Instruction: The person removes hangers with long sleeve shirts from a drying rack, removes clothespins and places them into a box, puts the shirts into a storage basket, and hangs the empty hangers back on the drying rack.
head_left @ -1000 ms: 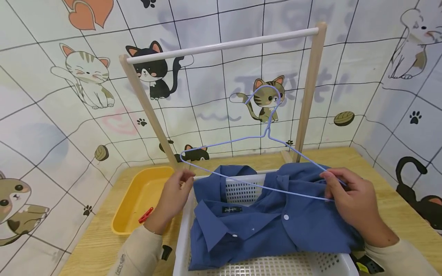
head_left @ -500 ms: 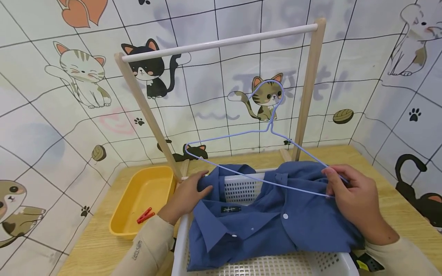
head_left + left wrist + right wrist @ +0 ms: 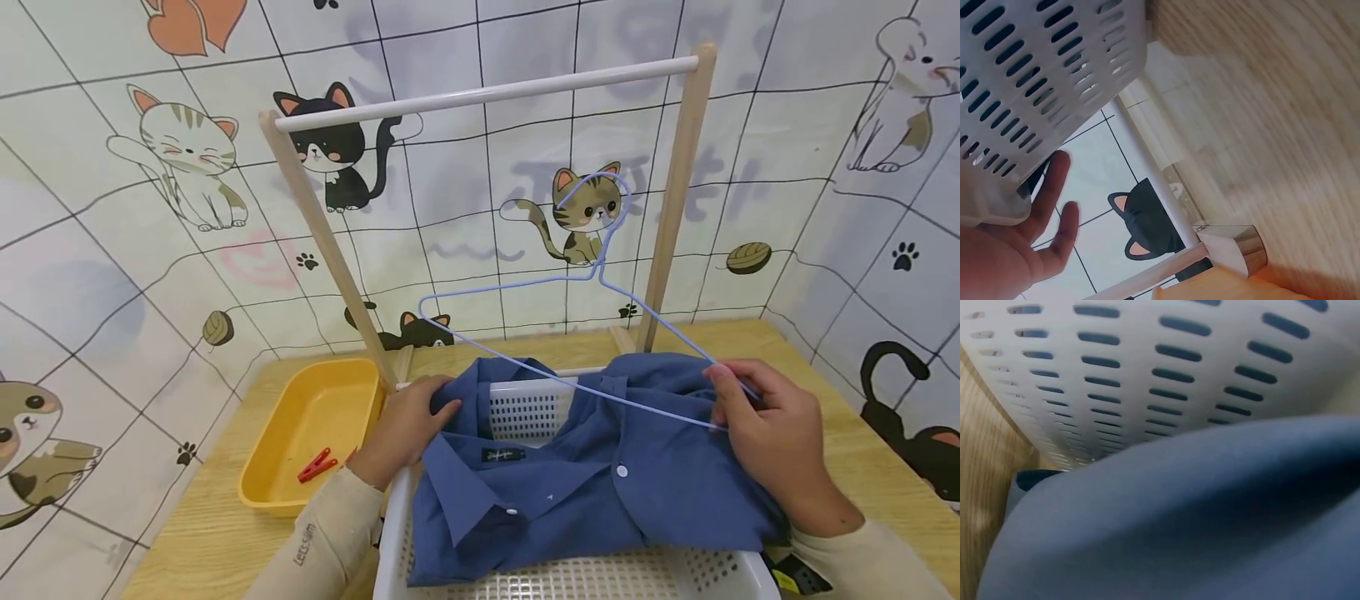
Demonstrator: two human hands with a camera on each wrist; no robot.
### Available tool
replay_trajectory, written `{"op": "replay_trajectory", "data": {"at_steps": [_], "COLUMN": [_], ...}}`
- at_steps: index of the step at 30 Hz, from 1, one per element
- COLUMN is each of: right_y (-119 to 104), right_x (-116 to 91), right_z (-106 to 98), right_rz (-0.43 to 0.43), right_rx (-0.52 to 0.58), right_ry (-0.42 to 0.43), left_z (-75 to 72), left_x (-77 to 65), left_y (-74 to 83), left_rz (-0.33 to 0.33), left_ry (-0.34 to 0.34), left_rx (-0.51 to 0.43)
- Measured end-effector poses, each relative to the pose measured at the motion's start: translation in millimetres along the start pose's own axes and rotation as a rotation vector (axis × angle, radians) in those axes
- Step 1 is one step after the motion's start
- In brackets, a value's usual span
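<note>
A blue wire clothes hanger is tilted above a blue button shirt, its hook up and its left end free. My right hand grips the hanger near its right end, which is hidden by the fingers. The shirt lies draped in a white perforated laundry basket, collar and label facing up. At the shirt's left shoulder, my left hand holds the cloth between thumb and fingers. Two bent fingers show beside the basket's corner in the left wrist view. Blue cloth fills much of the right wrist view.
Behind the basket stands a rack with wooden posts and a white rail. A yellow tray at the left holds a red clothespin. A cat-patterned covering backs the wooden table.
My left hand has moved right from beside the hanger's left end onto the shirt's shoulder. The hanger's hook and free end have shifted up and right; the right hand stays put.
</note>
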State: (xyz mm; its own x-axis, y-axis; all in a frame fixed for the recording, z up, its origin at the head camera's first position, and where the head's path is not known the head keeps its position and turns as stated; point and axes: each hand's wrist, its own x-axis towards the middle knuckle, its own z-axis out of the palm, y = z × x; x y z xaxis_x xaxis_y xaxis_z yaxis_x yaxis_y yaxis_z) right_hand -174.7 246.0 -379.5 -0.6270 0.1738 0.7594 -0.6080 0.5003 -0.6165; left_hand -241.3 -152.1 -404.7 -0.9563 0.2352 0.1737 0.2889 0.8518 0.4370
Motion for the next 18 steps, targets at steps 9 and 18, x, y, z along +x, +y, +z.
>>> {"op": "replay_trajectory", "data": {"at_steps": [9,18], "right_y": [1.6,-0.5], "right_x": [-2.0,-2.1], "right_z": [0.5,-0.1], "right_rz": [-0.012,0.012], "right_rx": [0.018,0.016], "right_ry": [0.007,0.041], "left_z": [0.8,2.9], "left_x": [-4.5,-4.6], "left_y": [3.4,2.2], "left_rz": [0.107,0.278], "left_ry": [0.184,0.31], "left_rx": [-0.002,0.098]}}
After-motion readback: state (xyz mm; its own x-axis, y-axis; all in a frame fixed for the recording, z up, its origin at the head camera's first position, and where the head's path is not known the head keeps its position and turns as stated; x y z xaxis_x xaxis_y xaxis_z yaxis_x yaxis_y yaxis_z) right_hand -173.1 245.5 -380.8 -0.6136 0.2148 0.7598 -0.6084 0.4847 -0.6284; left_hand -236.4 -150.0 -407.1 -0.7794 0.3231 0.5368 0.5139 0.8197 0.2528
